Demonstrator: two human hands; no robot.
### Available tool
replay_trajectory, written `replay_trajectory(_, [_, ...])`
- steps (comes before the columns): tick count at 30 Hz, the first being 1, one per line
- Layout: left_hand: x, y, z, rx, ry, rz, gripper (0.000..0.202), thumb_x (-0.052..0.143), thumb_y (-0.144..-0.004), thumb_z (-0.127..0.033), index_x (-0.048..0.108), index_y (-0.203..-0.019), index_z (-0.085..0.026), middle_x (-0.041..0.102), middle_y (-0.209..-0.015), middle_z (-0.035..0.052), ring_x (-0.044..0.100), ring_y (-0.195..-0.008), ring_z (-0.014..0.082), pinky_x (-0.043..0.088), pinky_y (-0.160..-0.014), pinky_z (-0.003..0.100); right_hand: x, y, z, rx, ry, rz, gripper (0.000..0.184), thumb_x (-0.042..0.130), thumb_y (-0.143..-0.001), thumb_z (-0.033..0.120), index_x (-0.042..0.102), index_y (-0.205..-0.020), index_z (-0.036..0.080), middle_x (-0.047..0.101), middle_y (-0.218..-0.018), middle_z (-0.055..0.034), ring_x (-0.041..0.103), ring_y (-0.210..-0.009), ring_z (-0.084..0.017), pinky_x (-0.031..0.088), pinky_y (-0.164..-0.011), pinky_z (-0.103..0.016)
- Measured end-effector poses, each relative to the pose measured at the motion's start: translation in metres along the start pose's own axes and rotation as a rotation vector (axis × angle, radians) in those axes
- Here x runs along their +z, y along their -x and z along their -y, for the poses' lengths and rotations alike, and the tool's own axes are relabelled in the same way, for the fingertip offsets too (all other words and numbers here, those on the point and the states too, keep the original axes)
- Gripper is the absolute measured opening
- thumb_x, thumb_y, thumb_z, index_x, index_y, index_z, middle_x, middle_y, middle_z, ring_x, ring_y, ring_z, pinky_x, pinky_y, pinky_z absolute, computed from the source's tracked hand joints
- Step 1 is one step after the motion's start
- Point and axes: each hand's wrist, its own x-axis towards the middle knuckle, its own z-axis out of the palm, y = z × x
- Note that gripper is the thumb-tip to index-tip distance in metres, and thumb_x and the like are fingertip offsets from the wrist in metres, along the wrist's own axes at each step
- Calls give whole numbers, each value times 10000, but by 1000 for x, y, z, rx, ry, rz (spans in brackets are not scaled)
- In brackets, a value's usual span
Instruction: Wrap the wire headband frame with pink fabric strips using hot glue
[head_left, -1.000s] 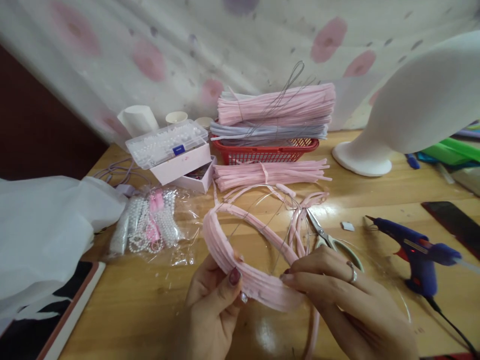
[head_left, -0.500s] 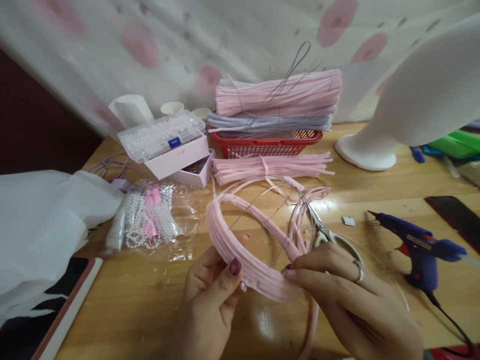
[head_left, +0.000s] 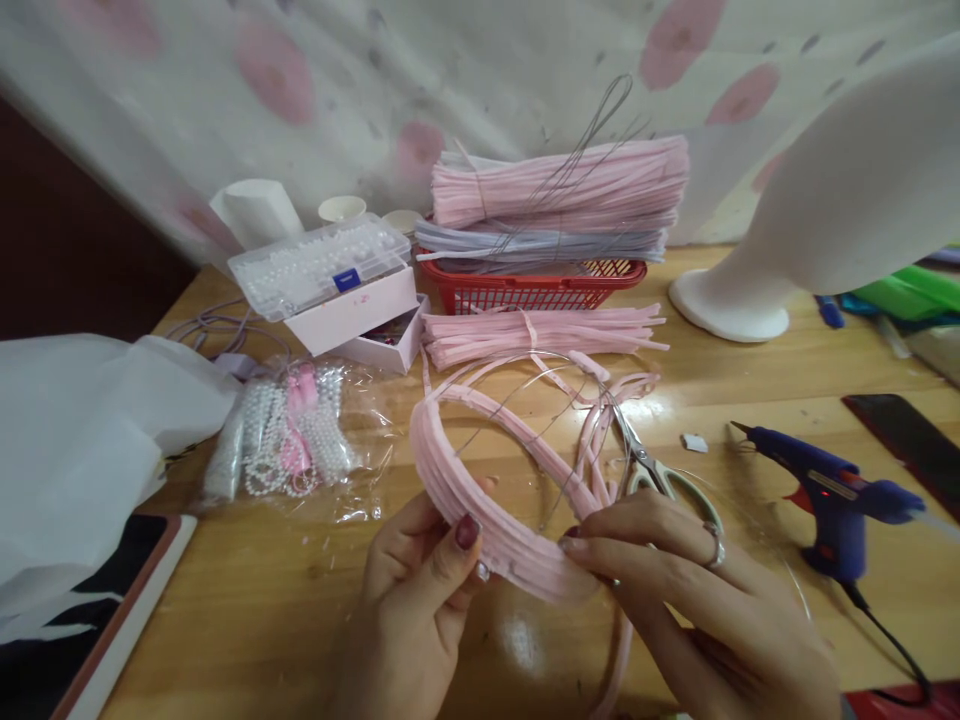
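A curved pink band [head_left: 465,490] of pipe cleaners laid side by side is held above the table, shaped like a headband. My left hand [head_left: 424,590] is closed on its left side, thumb in front and fingers behind. At its right end my right hand [head_left: 690,580] pinches the band; some fingertips are hidden behind it. Thin wire loops [head_left: 540,375] rise behind the band, and a loose pink strip [head_left: 619,660] hangs below my right hand. Scissors [head_left: 652,470] lie on the table just beyond my right hand.
A blue glue gun [head_left: 825,485] with a lit red light lies at right, near a white mannequin head stand [head_left: 735,305]. Behind are a red basket [head_left: 525,290] and a pink pipe cleaner bundle [head_left: 480,338]. Bagged pearl strands [head_left: 292,430] and a bead box [head_left: 322,265] sit left.
Both hands keep their hold on the pink band, which has barely moved. The view has shifted very slightly.
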Motion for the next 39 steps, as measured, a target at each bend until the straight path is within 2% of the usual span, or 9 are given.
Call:
replay_trajectory(7, [2,0,0,17,36,-1,244,932,-633,-237,830,-854,-220,787,-766,18,682,-616,61,564,-607,82,2,7,5,36,27,0,352,514,-848,-51,659,-1089,161,661,-980,-49,659,-913,-122,561,-754,-236])
replay_trajectory(11, [10,1,-2,31,88,-38,278,963,-560,-225,831,-804,-209,782,-713,15,700,-604,68,565,-608,77,3,13,6,32,116,-104,274,567,-845,-19,671,-1016,168,619,-966,-33,632,-886,-118,538,-722,-237])
replay_trajectory(15, [16,3,-5,68,130,-44,278,979,-504,-214,825,-735,-192,765,-650,13,687,-559,64,567,-606,82,2,26,-1,32,152,-98,261,600,-819,-31,670,-976,165,611,-932,-34,626,-850,-135,525,-686,-258])
replay_trajectory(19, [17,3,-4,64,115,-15,249,974,-510,-206,817,-703,-186,759,-639,5,680,-543,61,565,-583,80,-3,34,-1,156,97,-263,184,638,-827,21,618,-825,203,590,-903,-28,604,-847,-176,493,-704,-320])
replay_trajectory(21, [17,4,-2,60,105,2,249,973,-513,-207,816,-705,-190,764,-649,1,685,-552,62,560,-574,74,-4,30,3,199,111,-325,152,655,-855,73,628,-840,222,573,-921,-30,577,-891,-196,474,-748,-344])
replay_trajectory(25, [15,4,1,53,61,45,237,960,-557,-227,820,-746,-199,778,-684,3,703,-587,75,578,-602,94,1,15,12,223,190,-196,118,634,-932,191,669,-1018,265,538,-961,-23,528,-930,-186,431,-779,-330])
replay_trajectory(29, [10,4,3,26,51,91,214,932,-622,-212,825,-808,-222,792,-742,-1,716,-643,74,573,-633,90,11,6,13,251,180,-84,136,620,-949,202,652,-1051,286,507,-971,-13,501,-932,-173,419,-756,-308])
replay_trajectory(34, [13,5,4,24,20,106,220,943,-595,-249,828,-777,-207,768,-680,8,709,-606,92,577,-620,114,20,7,15,262,104,-57,170,561,-959,114,642,-998,258,510,-941,-4,502,-893,-159,406,-786,-327])
replay_trajectory(39, [17,6,3,35,-18,55,261,963,-539,-282,828,-750,-205,752,-647,14,692,-571,94,572,-598,120,22,9,17,279,-8,-163,153,557,-950,91,630,-920,222,509,-871,8,502,-843,-137,407,-725,-297])
